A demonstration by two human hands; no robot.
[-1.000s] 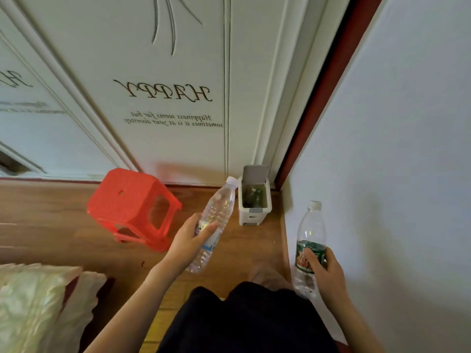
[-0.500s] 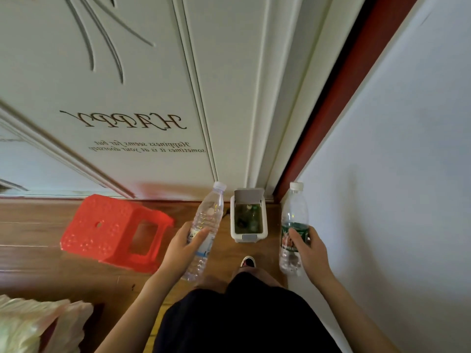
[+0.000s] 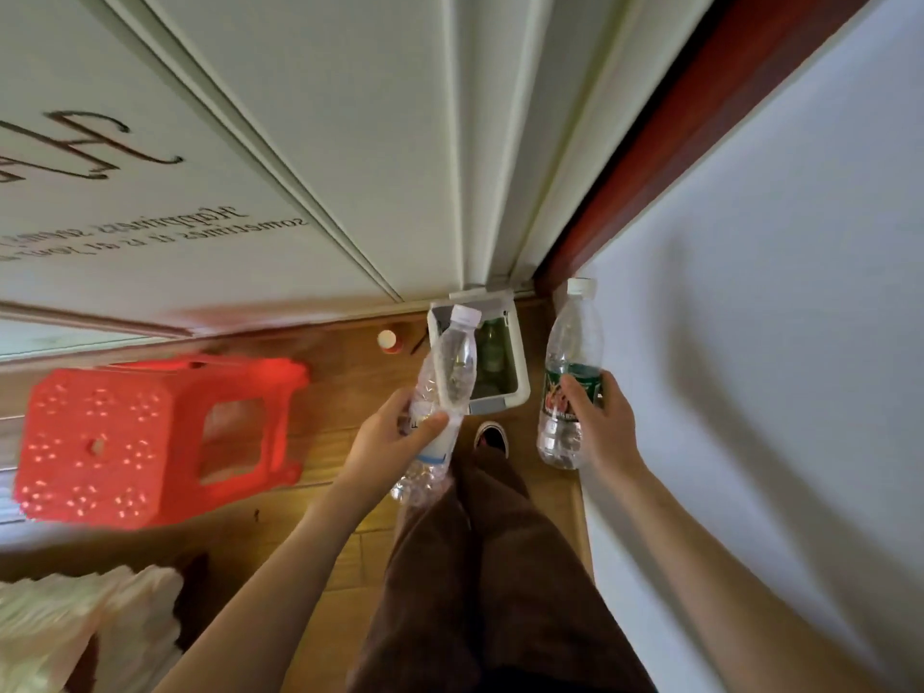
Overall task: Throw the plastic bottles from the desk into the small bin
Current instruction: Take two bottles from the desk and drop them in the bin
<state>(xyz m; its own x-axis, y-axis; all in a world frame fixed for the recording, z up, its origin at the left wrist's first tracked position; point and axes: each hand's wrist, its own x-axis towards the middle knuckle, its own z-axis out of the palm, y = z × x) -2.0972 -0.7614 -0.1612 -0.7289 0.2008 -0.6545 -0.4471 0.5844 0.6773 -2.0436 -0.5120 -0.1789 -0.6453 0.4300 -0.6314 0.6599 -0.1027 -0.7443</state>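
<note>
The small white bin (image 3: 519,365) stands on the wood floor in the corner, lid flipped up, with greenish bottles inside. My left hand (image 3: 395,437) grips a clear bottle with a white cap (image 3: 450,372) around its lower half; its neck tilts up over the bin's left rim. My right hand (image 3: 602,422) holds a clear bottle with a green and red label (image 3: 570,362) upright, just right of the bin against the white wall.
A red plastic stool (image 3: 150,437) stands on the floor to the left. A small red-and-white item (image 3: 389,341) lies left of the bin. White wardrobe doors (image 3: 300,142) rise behind. My shoe (image 3: 492,437) is just before the bin. Pale bedding (image 3: 75,627) sits bottom left.
I have stepped closer to the bin, which now lies almost below me. The left bottle has moved right, over the bin's left rim. The right bottle stays beside the bin.
</note>
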